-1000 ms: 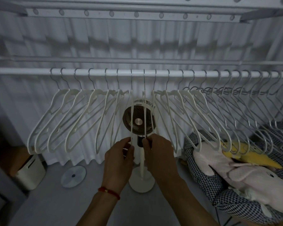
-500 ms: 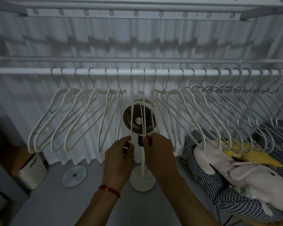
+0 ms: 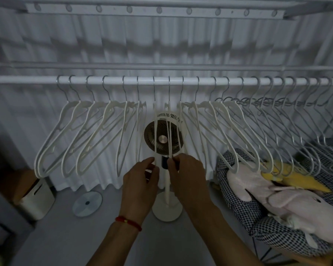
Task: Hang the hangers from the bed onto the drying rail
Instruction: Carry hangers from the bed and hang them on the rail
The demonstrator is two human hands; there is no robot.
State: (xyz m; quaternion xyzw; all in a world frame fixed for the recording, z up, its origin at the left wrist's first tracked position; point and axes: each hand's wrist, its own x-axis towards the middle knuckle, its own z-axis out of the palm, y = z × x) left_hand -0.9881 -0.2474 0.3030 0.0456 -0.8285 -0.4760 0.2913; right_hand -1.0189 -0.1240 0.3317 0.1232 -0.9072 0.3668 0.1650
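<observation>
**Hangers on the drying rail — both hands at the lower ends of the two middle ones**

Drying rail (image 3: 206,80): long white bar, runs level from side to side across the view, above the hands. All places below are given from it.

Hangers (image 3: 96,131): a full row hooked over the rail, white plastic ones from the left end to past the middle, thin metal ones (image 3: 288,120) toward the right end. Each hangs straight down from its hook, long axis dropping from the rail toward the hands, seen nearly edge-on at the centre.

Fan (image 3: 163,140): stands on the floor below the rail's middle, behind the centre hangers.

Chair (image 3: 244,206): checked seat below the rail's right part, soft toys piled on it. No bed in view.

Left hand (image 3: 140,186): below the rail's middle, fingers curled, pinching the lower end of one white hanger (image 3: 155,131).

Right hand (image 3: 188,179): just beside the left, fingertips pinched on the bottom of the neighbouring hanger (image 3: 169,131).

Judgement: both are equally near their hangers. The two hooks sit side by side on the rail directly above, so the likely move is spacing or steadying them sideways along the rail. No loose hanger is visible in either hand.
</observation>
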